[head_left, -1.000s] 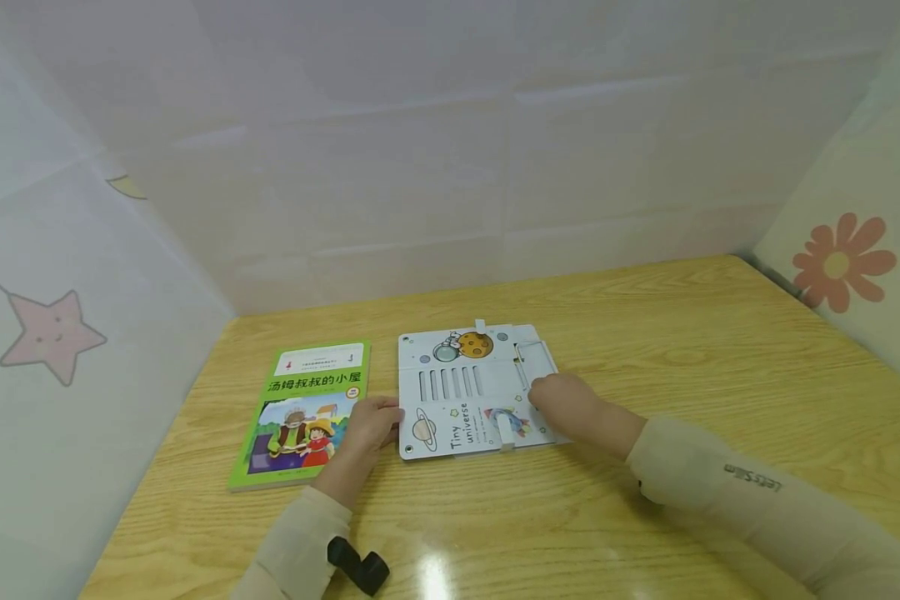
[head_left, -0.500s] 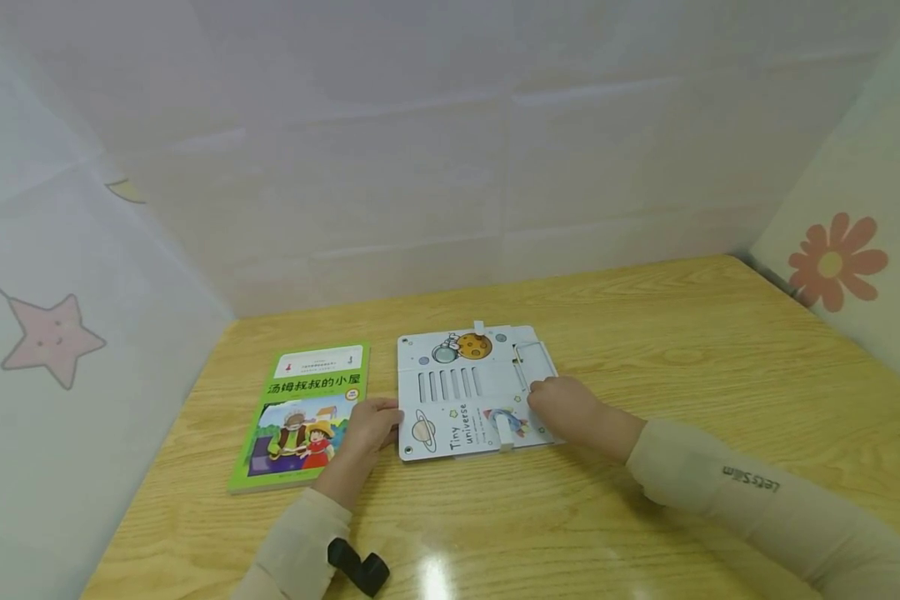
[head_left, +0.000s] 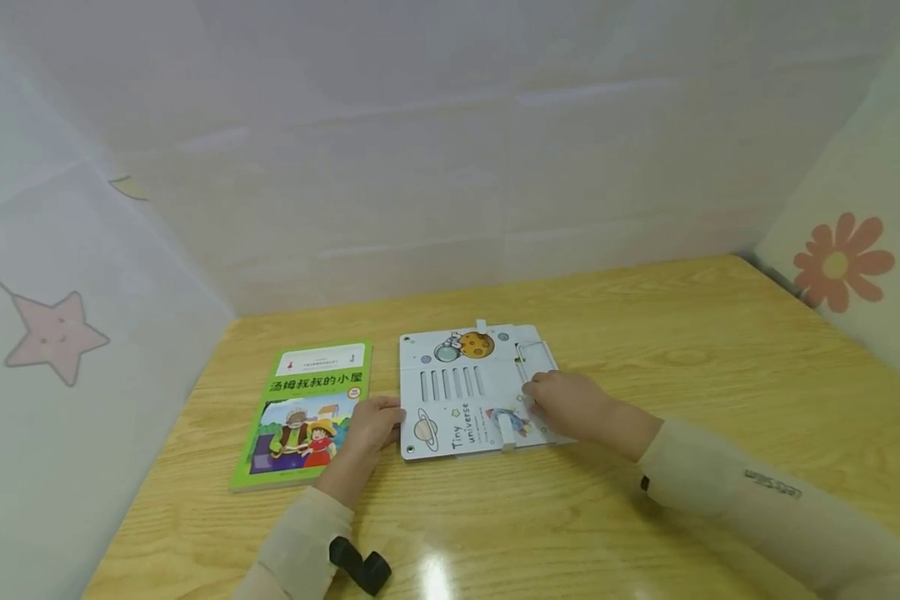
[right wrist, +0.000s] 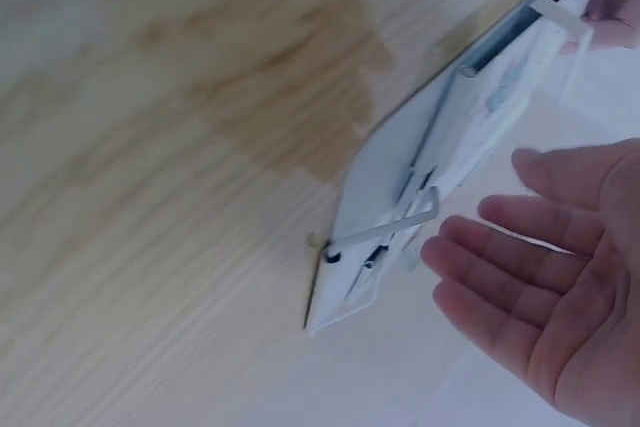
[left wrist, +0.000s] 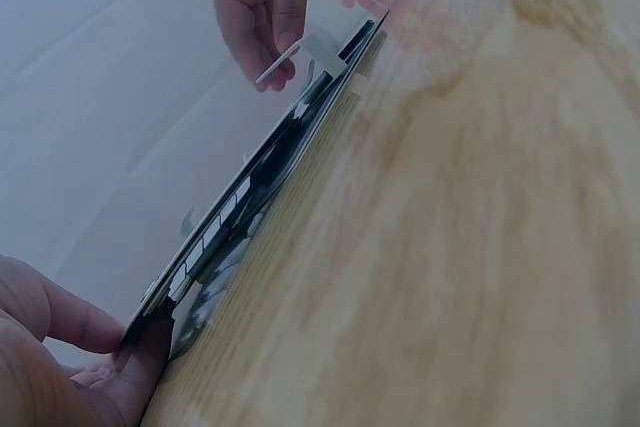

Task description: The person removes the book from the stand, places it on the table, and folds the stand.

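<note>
A white folding book stand (head_left: 498,383) printed "Tiny universe", with space pictures and slots, lies flat on the table in the head view. My left hand (head_left: 371,425) pinches its left edge, thumb above and fingers below in the left wrist view. Over its right side hovers my right hand (head_left: 570,404). In the right wrist view, that hand's loosely bent fingers (right wrist: 510,257) hold nothing and stand a little apart from a raised white metal bracket (right wrist: 390,225). A white page clip (head_left: 506,432) sits on the near edge, another (head_left: 481,326) on the far edge.
A green-covered picture book (head_left: 300,433) lies left of the stand, partly behind my left hand. The wooden table (head_left: 682,358) is backed by pale cloth walls (head_left: 450,167) with star and flower prints. A black strap end (head_left: 358,567) hangs at my left sleeve.
My right hand has shifted slightly left and up over the stand's right side. The left hand and the stand have stayed in place.
</note>
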`<state>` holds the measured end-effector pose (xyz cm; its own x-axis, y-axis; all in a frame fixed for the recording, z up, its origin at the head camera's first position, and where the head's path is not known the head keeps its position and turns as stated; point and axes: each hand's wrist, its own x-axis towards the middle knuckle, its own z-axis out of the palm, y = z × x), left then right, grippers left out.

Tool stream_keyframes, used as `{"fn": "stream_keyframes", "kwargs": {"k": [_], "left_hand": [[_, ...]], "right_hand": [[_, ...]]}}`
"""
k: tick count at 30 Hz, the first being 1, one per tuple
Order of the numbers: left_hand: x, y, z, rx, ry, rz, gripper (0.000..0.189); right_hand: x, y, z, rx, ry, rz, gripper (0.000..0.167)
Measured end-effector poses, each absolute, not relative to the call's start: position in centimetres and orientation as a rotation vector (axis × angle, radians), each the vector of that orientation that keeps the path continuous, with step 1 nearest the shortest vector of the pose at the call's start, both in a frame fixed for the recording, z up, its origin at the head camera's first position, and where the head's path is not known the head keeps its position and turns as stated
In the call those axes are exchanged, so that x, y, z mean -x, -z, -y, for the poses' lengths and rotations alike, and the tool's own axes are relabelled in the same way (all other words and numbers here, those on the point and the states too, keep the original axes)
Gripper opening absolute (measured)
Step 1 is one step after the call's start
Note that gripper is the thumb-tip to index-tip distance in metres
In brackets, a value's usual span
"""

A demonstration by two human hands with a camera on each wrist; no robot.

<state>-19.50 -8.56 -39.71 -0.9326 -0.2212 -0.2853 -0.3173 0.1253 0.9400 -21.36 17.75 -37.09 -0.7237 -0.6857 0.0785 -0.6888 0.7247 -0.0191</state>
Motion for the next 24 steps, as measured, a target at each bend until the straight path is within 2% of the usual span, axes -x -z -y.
{"fn": "stream_keyframes", "kwargs": {"k": [4, 7, 13, 24], "left_hand": [[19.5, 39.6, 8.6, 0.535, -1.977, -2.285, 0.028], [19.5, 39.6, 8.6, 0.533, -1.979, -2.281, 0.028], [19.6, 39.7, 8.6, 0.543, -1.971, -2.286, 0.028], [19.6, 39.8, 8.6, 0.532, -1.968, -2.286, 0.027]], "right_hand": [[20.8, 36.5, -17.5, -1.176, -0.382, 2.923, 0.033], [20.3, 36.1, -17.2, -1.170, -0.549, 2.985, 0.037], [19.3, 36.0, -16.5, -1.144, -0.627, 3.042, 0.050], [19.1, 37.0, -16.2, -1.229, -0.626, 2.974, 0.042]]}}
